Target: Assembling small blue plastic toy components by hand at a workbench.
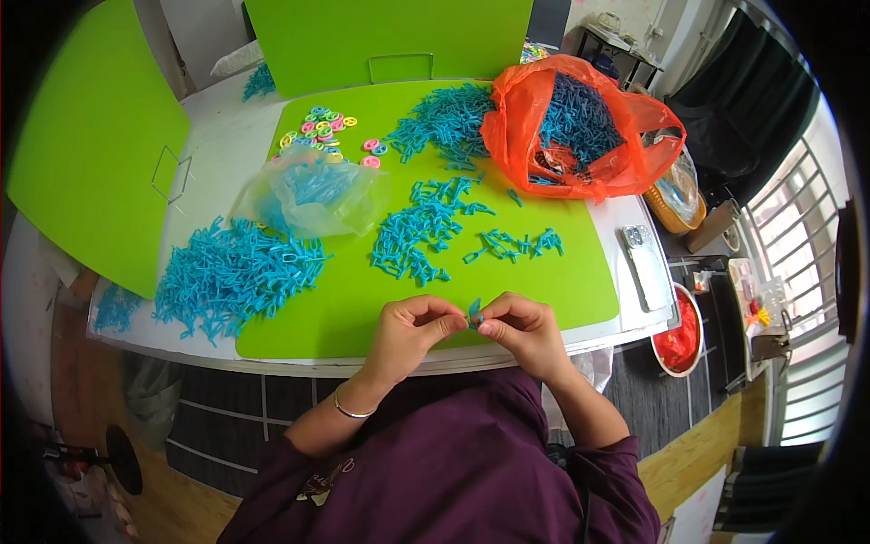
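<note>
My left hand (415, 328) and my right hand (524, 332) meet over the front edge of the green mat (571, 299). Between their fingertips is a small blue plastic piece (475, 312), pinched from both sides; its exact shape is partly covered by the fingers. Just beyond my hands lies a loose spread of small blue forked plastic pieces (412, 231), with a smaller cluster (517, 245) to its right. To the left a big heap of like pieces (236, 276) overlaps the mat's edge.
A red plastic bag (507, 136) full of darker blue pieces stands at the back right, beside another blue pile (449, 122). A clear bag (349, 204) and colourful rings (322, 127) lie back left. A phone (642, 267) rests at the right edge. Green panels (390, 41) stand behind.
</note>
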Tool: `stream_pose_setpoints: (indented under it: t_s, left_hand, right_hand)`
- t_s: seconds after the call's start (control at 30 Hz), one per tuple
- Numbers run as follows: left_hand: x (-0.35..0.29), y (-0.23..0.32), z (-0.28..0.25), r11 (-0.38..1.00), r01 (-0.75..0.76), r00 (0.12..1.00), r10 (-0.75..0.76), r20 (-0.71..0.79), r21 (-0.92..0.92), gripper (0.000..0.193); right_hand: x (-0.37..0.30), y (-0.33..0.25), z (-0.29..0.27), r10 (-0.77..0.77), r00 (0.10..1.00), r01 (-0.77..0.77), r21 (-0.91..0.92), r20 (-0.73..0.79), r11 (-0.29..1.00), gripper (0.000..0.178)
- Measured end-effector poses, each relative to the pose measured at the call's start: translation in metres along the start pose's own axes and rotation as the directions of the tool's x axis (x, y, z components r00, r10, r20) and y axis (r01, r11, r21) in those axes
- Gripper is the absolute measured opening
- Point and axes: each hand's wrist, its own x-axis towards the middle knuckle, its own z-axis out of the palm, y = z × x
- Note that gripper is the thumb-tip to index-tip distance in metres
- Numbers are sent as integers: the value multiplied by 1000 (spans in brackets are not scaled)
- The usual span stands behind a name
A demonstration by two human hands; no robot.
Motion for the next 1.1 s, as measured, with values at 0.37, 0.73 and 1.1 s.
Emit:
stream_pose_setpoints:
  t_s: [0.37,0.73,1.1]
  left_hand:
    - [-3,-1,4,1000,16,999,-15,40,-14,8]
    - [0,19,2,973,-7,990,-25,136,231,9]
    - [-6,12,12,983,183,982,-183,41,-2,8]
  right_hand:
    - [-6,-12,6,81,997,-80,96,-9,992,9]
    - [-2,-14,-3,247,962,-266,188,118,946,11]
    - [-1,9,2,147,989,-134,305,-20,943,8]
